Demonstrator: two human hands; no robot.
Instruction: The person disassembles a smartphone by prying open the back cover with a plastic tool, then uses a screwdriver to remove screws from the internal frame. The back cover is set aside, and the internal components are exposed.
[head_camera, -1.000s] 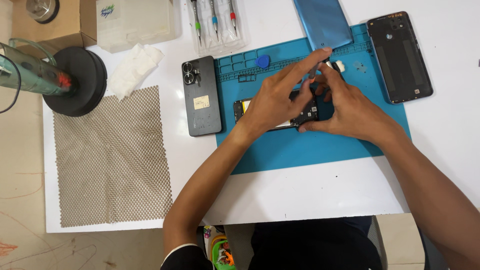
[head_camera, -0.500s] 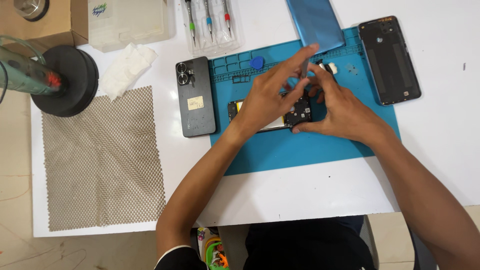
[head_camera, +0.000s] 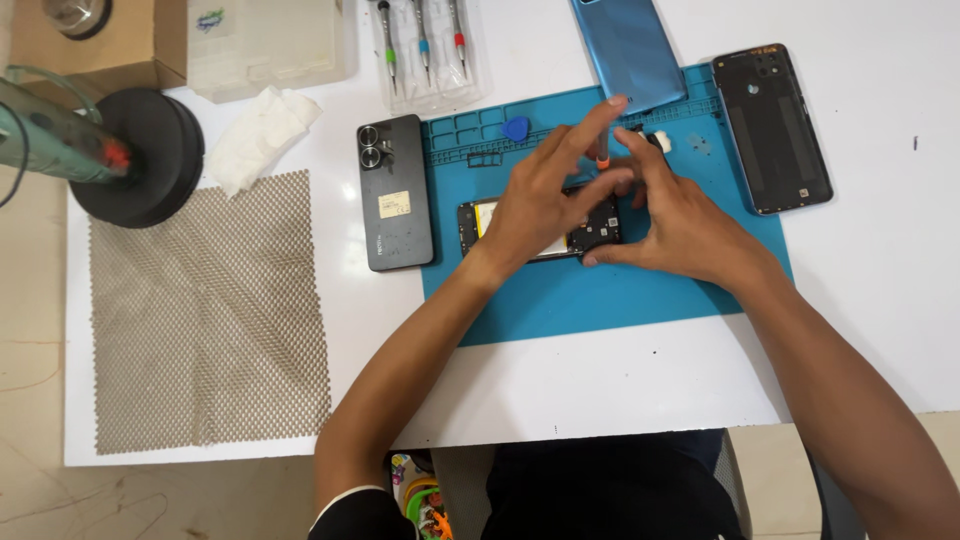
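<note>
Opened phone (head_camera: 478, 216) lies flat on the blue mat (head_camera: 560, 300), centre of frame, long side running left to right. Only its left end and a strip of dark circuit board at the right end show; the rest is under the hands.

Left hand (head_camera: 535, 205) rests on top of the phone's middle, fingers spread and stretched toward upper right, index finger pointing up at the blue back cover (head_camera: 628, 45).

Right hand (head_camera: 690, 225) sits at the phone's right end, thumb along the lower right corner, fingers bent inward. A small orange-tipped tool (head_camera: 602, 160) stands between the two hands, just above the phone; which fingers pinch it, cannot tell.

Left of the mat, touching its edge: dark phone (head_camera: 394, 205), face down. Upper right: black back cover (head_camera: 772, 128), half on the mat. Blue pick (head_camera: 516, 128) in the mat's upper trays. Top centre: screwdriver case (head_camera: 422, 45). Far left: mesh sheet (head_camera: 205, 320), white cloth (head_camera: 260, 135), black round stand (head_camera: 140, 160).
</note>
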